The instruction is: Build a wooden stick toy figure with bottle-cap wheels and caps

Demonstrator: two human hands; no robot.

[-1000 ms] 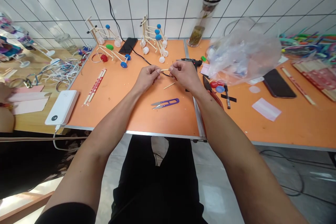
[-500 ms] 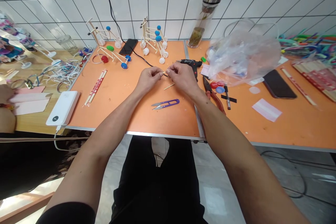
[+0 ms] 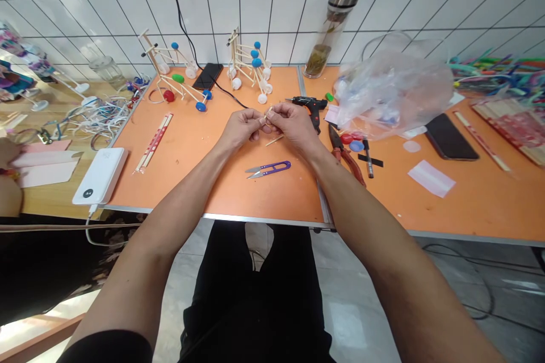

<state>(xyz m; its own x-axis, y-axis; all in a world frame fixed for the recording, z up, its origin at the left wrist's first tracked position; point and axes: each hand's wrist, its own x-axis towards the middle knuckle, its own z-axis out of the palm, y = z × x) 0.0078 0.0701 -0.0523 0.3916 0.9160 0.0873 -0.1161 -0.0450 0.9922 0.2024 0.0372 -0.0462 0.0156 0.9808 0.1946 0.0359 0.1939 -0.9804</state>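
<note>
My left hand (image 3: 242, 128) and my right hand (image 3: 293, 125) meet above the orange table, fingertips pinched together. Between them is a short piece of wooden stick (image 3: 268, 113), its pale end poking up; the fingers cover most of it. Another thin wooden stick (image 3: 275, 140) lies just under my right hand. Closer to me rest purple thread snips (image 3: 268, 169), blades pointing left. Behind my right hand lies a black glue gun (image 3: 313, 108). Red-handled pliers (image 3: 346, 156) are beside my right forearm.
Two stick frames with coloured caps, one at left (image 3: 170, 76) and one mid-back (image 3: 249, 62), stand near the wall. A tall tea bottle (image 3: 327, 31) and a plastic bag (image 3: 395, 88) are at right. A power bank (image 3: 101, 176) and wrapped chopsticks (image 3: 154, 143) lie left.
The short stick piece, lying roughly level between the fingertips before, now points upward. My fingers have shifted slightly around it, and several left fingers have curled beneath.
</note>
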